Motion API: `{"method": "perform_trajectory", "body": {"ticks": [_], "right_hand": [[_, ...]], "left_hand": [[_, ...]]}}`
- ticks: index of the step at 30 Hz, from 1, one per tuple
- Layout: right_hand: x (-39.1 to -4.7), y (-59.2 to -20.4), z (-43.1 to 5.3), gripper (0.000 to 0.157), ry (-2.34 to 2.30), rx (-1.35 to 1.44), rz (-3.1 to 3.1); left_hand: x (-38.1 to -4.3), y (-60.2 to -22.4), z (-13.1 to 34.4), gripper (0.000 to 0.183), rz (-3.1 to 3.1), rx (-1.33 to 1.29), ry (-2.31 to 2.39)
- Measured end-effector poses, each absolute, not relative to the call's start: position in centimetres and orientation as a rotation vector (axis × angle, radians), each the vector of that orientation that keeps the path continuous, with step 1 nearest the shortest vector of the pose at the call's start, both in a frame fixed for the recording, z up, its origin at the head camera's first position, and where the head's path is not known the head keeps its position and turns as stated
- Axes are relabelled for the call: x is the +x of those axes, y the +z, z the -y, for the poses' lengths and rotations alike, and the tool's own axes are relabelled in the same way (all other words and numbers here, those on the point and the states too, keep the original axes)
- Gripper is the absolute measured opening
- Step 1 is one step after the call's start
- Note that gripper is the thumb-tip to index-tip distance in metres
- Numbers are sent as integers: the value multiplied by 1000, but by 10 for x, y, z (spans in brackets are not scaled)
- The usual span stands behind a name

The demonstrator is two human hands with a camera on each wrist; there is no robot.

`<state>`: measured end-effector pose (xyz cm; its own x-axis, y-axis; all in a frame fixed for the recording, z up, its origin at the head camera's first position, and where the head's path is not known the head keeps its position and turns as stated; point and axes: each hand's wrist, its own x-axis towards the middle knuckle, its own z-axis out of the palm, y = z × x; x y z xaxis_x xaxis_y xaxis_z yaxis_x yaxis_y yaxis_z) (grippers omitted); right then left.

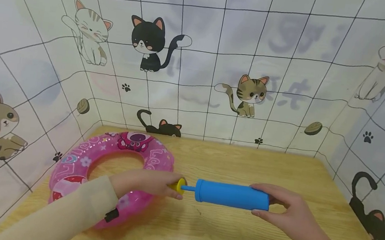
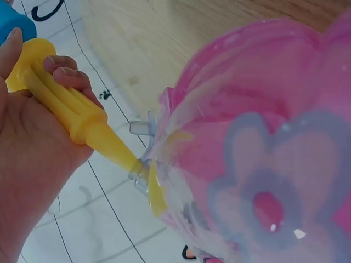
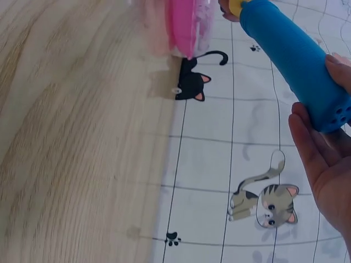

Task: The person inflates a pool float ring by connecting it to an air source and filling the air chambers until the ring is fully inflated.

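A hand pump lies level across the two hands in the head view, its blue barrel [image 1: 231, 195] to the right and a thin blue rod [image 1: 189, 188] at its left end. My left hand [image 1: 152, 181] grips the yellow nozzle piece [image 2: 82, 118], fingers curled round it. In the left wrist view the nozzle's tapered tip meets a clear valve [image 2: 141, 178] on the pink inflatable swim ring [image 1: 79, 158]. My right hand [image 1: 287, 211] holds the barrel's far end between thumb and fingers; small holes show in that end in the right wrist view.
The swim ring rests on the left of a wooden table [image 1: 235, 237]. A second clear stem [image 2: 142, 127] stands out beside the valve. White tile-patterned sheeting with printed cats [image 1: 251, 95] rises behind the table and along both sides.
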<state>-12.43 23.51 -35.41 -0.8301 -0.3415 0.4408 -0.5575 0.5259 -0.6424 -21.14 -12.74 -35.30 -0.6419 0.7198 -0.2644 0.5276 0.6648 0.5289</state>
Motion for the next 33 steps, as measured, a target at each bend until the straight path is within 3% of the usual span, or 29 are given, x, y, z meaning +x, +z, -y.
{"method": "perform_trajectory", "body": {"ticks": [13, 18, 26, 33], "right_hand": [[-112, -347, -282, 60, 1140, 660, 2536], [-105, -342, -294, 59, 1101, 605, 2574], [-100, -342, -292, 56, 1131, 524, 2630], [-106, -346, -270, 53, 1240, 498, 2667]], "left_hand": [[-218, -353, 149, 31, -2460, 880, 587], [-220, -353, 151, 37, -2485, 828, 546], [-213, -352, 152, 41, -2458, 858, 592], [-208, -347, 140, 31, -2460, 989, 563]]}}
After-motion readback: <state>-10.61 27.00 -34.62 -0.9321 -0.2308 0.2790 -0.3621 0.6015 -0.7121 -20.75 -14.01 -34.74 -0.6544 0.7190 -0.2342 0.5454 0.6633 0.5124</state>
